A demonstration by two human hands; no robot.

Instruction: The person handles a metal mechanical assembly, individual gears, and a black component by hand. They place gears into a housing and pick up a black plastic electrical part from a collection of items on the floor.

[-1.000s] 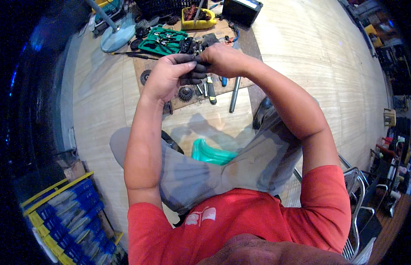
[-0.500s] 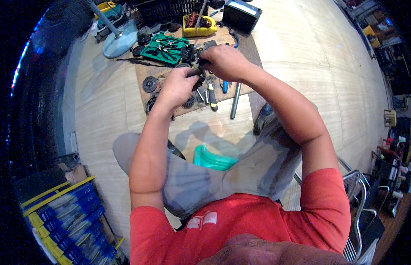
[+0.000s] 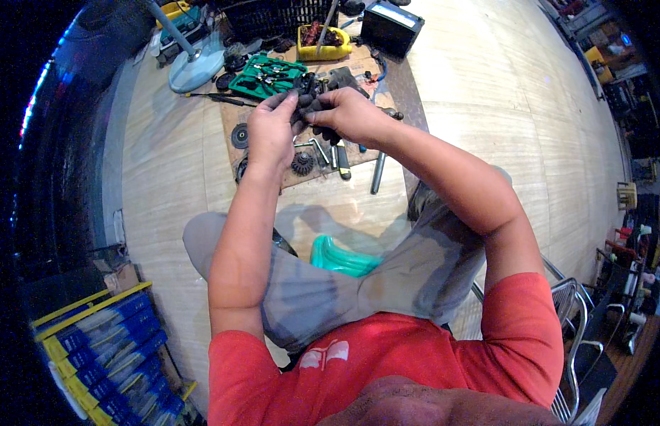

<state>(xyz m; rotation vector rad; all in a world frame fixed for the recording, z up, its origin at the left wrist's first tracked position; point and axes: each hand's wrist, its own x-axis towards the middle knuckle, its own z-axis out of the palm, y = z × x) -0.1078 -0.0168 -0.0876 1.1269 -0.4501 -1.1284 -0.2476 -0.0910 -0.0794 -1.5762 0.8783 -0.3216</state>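
Note:
Above the cardboard, my left hand (image 3: 273,131) and my right hand (image 3: 350,117) meet with fingertips bent inward. Both hands have dark, grimy fingers closed at a small black part, whose kind I cannot make out. Just beyond them lies a dark mechanical assembly (image 3: 305,84). Below the hands are a black toothed gear (image 3: 302,163), a bent hex key (image 3: 320,150) and a black-and-yellow utility knife (image 3: 342,162). A round black disc (image 3: 240,135) sits to the left of my left hand. A metal tube (image 3: 378,172) lies below my right forearm.
At the back are a green tool case (image 3: 262,77), a yellow cut-open container (image 3: 326,48) with reddish-brown contents, a black battery (image 3: 391,30) and a black crate (image 3: 273,18). A pale stand base (image 3: 196,71) is to the left. A green plastic seat (image 3: 344,257) shows between my legs.
My left hand has shifted left and slightly up, and my right hand has come lower and turned inward. The toothed gear and hex key now show more fully.

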